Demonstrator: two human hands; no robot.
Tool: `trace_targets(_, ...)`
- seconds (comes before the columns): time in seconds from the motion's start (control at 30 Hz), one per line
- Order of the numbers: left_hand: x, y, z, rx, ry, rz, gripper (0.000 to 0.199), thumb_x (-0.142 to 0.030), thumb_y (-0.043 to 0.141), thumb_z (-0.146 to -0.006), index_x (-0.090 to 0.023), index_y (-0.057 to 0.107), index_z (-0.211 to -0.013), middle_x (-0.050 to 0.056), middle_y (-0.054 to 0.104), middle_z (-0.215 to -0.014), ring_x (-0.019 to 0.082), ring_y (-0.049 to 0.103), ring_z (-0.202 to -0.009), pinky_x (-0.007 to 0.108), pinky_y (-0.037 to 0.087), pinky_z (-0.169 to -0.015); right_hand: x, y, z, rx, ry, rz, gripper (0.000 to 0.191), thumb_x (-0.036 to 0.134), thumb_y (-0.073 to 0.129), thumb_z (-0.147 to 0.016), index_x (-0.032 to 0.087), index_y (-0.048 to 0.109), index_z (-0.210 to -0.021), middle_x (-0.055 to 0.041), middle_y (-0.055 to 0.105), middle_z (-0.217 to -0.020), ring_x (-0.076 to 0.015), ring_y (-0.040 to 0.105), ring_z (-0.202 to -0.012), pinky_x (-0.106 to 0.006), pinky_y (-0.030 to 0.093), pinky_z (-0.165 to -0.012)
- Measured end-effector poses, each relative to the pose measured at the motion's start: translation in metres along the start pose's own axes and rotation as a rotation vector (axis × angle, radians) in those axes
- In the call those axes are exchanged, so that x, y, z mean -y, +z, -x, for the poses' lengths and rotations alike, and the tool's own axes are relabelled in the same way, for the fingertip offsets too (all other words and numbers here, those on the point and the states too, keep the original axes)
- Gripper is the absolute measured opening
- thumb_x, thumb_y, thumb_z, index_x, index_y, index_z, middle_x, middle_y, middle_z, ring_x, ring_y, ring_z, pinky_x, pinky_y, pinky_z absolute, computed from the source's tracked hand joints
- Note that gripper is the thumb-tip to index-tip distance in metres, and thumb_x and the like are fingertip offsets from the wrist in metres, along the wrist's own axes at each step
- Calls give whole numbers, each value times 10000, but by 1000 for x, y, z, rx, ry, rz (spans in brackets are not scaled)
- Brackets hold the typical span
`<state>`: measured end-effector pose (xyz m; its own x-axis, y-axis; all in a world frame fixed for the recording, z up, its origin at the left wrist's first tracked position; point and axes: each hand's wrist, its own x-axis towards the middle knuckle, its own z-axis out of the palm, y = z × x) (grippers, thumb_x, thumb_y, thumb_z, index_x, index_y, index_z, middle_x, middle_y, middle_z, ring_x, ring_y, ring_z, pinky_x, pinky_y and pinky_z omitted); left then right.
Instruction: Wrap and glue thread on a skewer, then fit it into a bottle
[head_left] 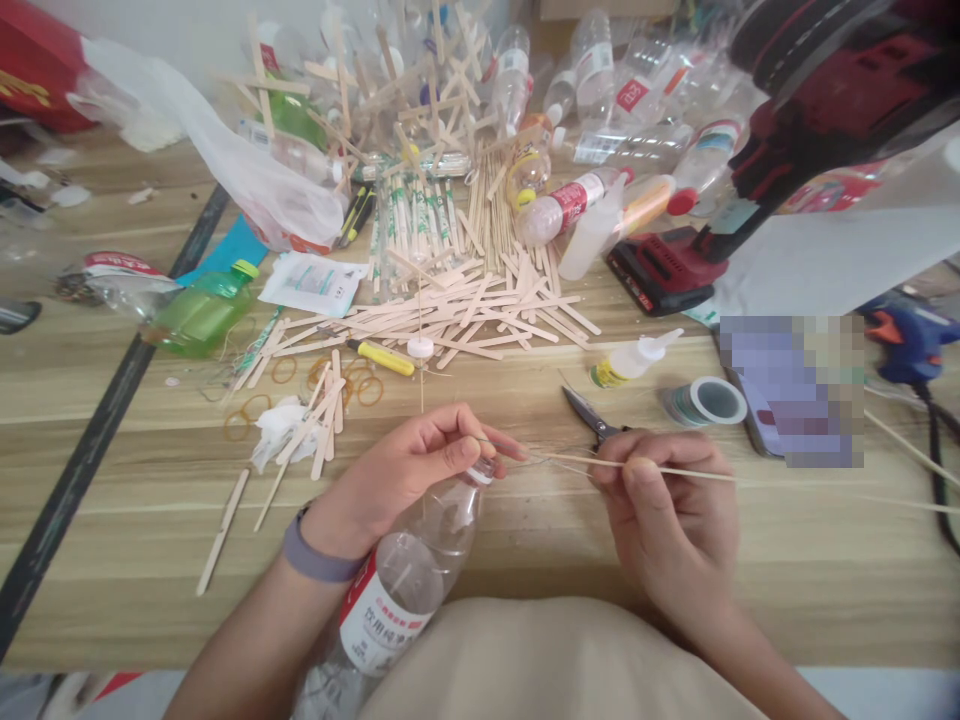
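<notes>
My right hand is closed, pinching a thin bamboo skewer between thumb and fingers. The skewer points left, towards my left hand, whose thumb and fingers are closed on a thin wire. Fine strands of this wire run between the hands, around the skewer's left end. A clear plastic bottle with a red and white label leans tilted between my left forearm and body. Its white cap is just under my left fingers, partly hidden. Black-handled scissors lie just beyond my right hand.
Craft sticks are heaped mid-table, with many plastic bottles behind. A red and black power tool stands at right. Nearby lie a glue bottle, a wire spool, a phone, a yellow-handled tool and rubber bands.
</notes>
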<state>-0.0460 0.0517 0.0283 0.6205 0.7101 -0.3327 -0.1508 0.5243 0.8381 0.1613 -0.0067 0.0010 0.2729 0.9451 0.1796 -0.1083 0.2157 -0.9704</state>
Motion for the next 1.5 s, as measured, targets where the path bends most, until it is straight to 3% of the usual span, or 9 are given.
trace_targets(0.23,0,2,1,-38,-4,-48,187,-288,599,-889,-168,558,-751,66,686,-1123,149,643,-888,282,438,-802,13,-2,-1,76,-265,450,224,194,530,-901,231,553,-681,-16,589,-622,-154,562,-573,-289,417,-502)
trace_targets(0.4,-2,7,1,-25,14,-116,179,-283,599,-886,-162,566,-758,72,634,-1182,143,642,-873,298,441,-835,16,-3,-3,191,-368,610,202,107,544,-859,238,557,-707,-13,640,-691,-150,606,-612,-264,453,-500)
trace_targets(0.67,-6,13,0,14,32,-172,184,-305,576,-897,-170,561,-774,50,664,-955,147,591,-869,280,431,-788,15,8,-11,321,-509,629,163,75,576,-819,224,640,-799,-83,681,-798,-183,642,-654,-305,528,-549)
trace_targets(0.83,-6,15,0,34,62,-193,191,-337,573,-893,-170,590,-802,37,640,-879,149,572,-836,274,426,-770,9,16,-13,381,-600,586,357,20,608,-781,287,641,-1016,-47,705,-860,-181,660,-699,-301,533,-583)
trace_targets(0.97,-7,15,1,31,72,-233,214,-352,563,-895,-170,574,-784,-4,580,-779,122,543,-752,250,414,-716,7,20,-12,373,-672,609,312,30,613,-805,230,628,-1044,-72,694,-893,-173,653,-731,-302,539,-619)
trace_targets(1.2,-9,18,3,-3,66,-315,227,-355,542,-905,-170,549,-774,-18,559,-742,105,521,-708,228,402,-663,12,29,-12,324,-578,569,235,12,608,-808,221,586,-915,-59,673,-876,-140,657,-732,-241,540,-614)
trace_targets(1.5,-9,24,2,5,14,-305,187,-338,560,-885,-170,593,-811,0,602,-780,128,571,-765,252,439,-736,18,35,-12,249,-361,503,150,83,605,-836,232,594,-827,0,702,-778,-118,650,-664,-215,500,-571)
